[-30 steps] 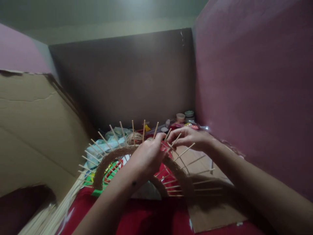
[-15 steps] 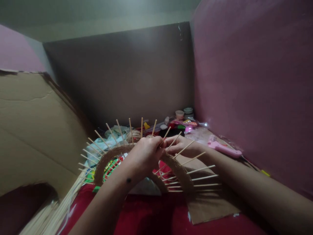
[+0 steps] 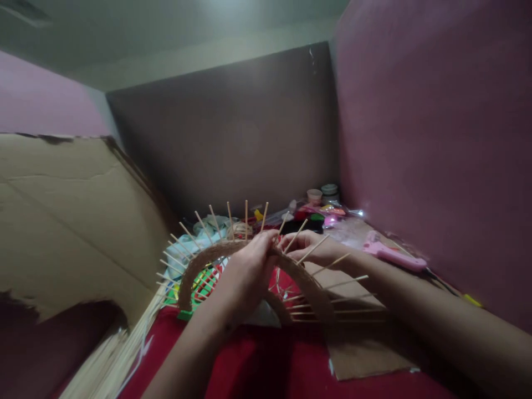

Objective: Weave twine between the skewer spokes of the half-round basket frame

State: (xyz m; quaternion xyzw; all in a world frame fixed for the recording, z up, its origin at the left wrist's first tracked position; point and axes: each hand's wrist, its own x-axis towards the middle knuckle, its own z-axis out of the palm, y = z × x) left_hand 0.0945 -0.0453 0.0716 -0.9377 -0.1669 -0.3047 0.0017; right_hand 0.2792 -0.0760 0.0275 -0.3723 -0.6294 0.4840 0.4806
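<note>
Currently, I am pinching the top of the woven arch [image 3: 199, 260] with my left hand [image 3: 249, 271] and my right hand [image 3: 305, 249], fingers closed on it among the sticks [image 3: 228, 213]. Right of the arch, the pink glue gun [image 3: 393, 256] is lying.

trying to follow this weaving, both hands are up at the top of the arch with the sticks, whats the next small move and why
Probably pass the strand past the next stick to the right. Both the left hand and the right hand pinch at the top of the woven arch, right between two sticks, and the sticks further right stand bare beyond the band. The strand itself is too small to make out.
</note>
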